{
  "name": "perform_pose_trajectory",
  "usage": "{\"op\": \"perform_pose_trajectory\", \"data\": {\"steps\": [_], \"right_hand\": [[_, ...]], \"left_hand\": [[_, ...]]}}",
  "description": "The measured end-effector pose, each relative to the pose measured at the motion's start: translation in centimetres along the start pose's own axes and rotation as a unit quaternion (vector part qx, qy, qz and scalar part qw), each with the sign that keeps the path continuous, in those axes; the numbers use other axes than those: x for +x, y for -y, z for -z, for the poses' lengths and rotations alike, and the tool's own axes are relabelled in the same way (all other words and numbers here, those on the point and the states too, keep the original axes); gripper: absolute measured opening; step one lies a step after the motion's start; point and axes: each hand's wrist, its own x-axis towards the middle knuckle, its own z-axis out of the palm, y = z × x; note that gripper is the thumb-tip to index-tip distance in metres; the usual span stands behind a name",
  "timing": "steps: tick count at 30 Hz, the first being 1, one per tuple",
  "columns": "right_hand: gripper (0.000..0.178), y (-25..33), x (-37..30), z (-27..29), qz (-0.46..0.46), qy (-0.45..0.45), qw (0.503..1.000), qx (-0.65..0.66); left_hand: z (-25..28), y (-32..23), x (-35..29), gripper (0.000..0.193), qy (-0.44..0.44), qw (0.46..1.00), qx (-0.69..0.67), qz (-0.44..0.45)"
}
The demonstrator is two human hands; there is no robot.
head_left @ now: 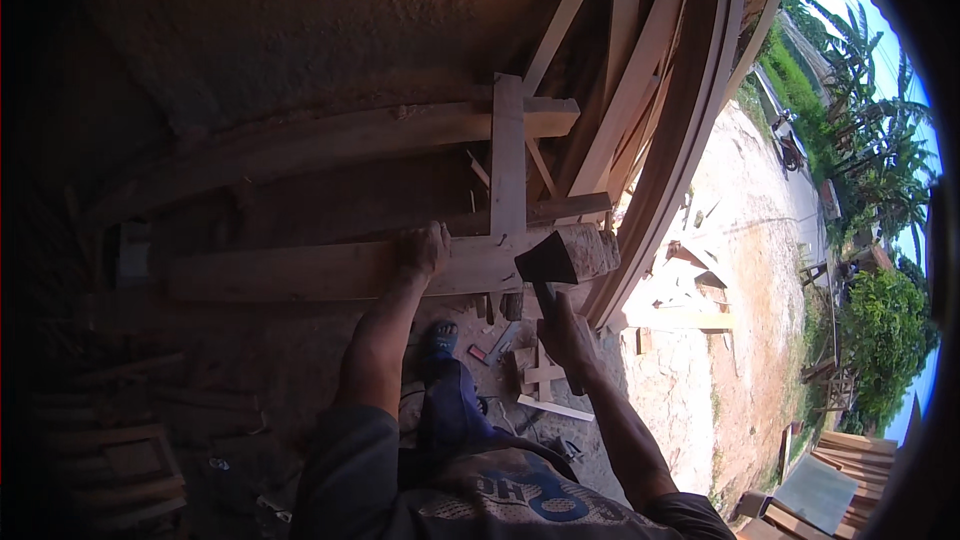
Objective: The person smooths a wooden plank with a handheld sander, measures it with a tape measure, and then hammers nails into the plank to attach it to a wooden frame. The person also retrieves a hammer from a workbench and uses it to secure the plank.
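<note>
My right hand (567, 338) is closed around the handle of a hatchet (547, 260). Its dark, wedge-shaped head lies over the right end of a long wooden board (300, 273). My left hand (427, 248) is closed at the far edge of that board, fingers curled over it. Bent nails show in the board near the hatchet head. A short crosspiece (508, 155) runs from this board to a heavier beam (400, 127) farther back. The rough-cut end of a timber (590, 250) sticks out to the right of the hatchet.
Long planks (650, 70) lean against the mud-coloured wall. Offcuts (540, 370) and small tools lie on the floor by my foot (440, 338). Wooden frames (120, 460) stand in shadow at lower left. Sunlit ground with scrap wood (690, 320) stretches off to the right.
</note>
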Motion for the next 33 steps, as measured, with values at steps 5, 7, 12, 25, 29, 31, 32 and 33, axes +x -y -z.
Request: {"op": "perform_pose_trajectory", "data": {"steps": [5, 7, 12, 25, 29, 31, 32, 33], "right_hand": [[0.051, 4.6, -2.0, 3.7, 0.027, -0.038, 0.999, 0.012], [0.056, 9.3, -3.6, 7.7, 0.044, -0.109, 0.992, 0.047], [0.033, 15.2, -6.7, 14.6, 0.256, -0.372, 0.835, 0.314], [0.061, 2.2, -4.0, 0.9, 0.029, -0.1, 0.993, 0.062], [0.059, 11.7, -6.6, 8.3, 0.068, -0.176, 0.978, 0.086], [0.047, 12.3, -6.4, 11.0, 0.266, -0.288, 0.89, 0.233], [0.036, 11.9, -5.8, 12.2, 0.361, -0.314, 0.83, 0.285], [0.026, 11.5, -5.3, 13.3, 0.451, -0.326, 0.767, 0.319]], "left_hand": [[-0.1, 0.1, 0.4, 0.037, 0.004, 1.0, -0.001, 0.002], [0.2, 0.5, 0.3, 0.037, 0.006, 1.0, 0.006, 0.009], [0.0, 0.6, -0.1, 0.037, 0.018, 1.0, 0.007, 0.015], [-0.9, 0.7, 0.3, 0.034, 0.007, 1.0, 0.002, 0.005], [-0.5, 2.2, 0.0, 0.035, 0.007, 1.0, 0.001, 0.017], [-0.8, 1.7, 0.2, 0.035, -0.001, 1.0, -0.001, 0.01], [-0.9, 1.4, 0.2, 0.035, -0.007, 1.0, -0.014, 0.005], [-0.9, 1.1, 0.3, 0.035, -0.013, 1.0, -0.027, 0.001]]}}
